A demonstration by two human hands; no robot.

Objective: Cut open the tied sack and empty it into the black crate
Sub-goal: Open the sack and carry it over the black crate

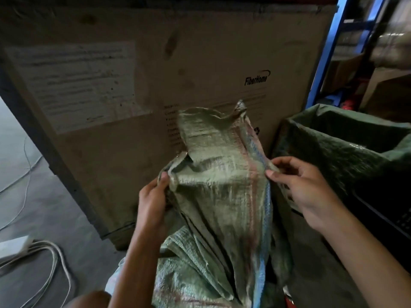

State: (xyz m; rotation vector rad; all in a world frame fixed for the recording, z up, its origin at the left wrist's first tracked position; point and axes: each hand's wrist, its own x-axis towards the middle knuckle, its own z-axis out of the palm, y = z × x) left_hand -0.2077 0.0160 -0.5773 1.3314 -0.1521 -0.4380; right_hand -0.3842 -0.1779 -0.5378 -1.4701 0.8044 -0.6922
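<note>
A pale green woven sack (218, 183) with a blue and red stripe hangs limp and upright in the middle of the view. My left hand (153, 203) pinches its left edge. Its right edge, along the stripe, is pinched by my right hand (304, 187). The sack's top flops backward, and I see no tie on it. The black crate (382, 210) sits at the lower right, partly hidden behind my right arm and darker green sacking. Its inside is not visible.
A large cardboard box (155, 70) with a paper label stands right behind the sack. A dark green sack-lined bin (347, 138) is at the right, blue shelving (329, 47) beyond it. A white power strip (15, 245) and cables (53, 258) lie on the floor, left.
</note>
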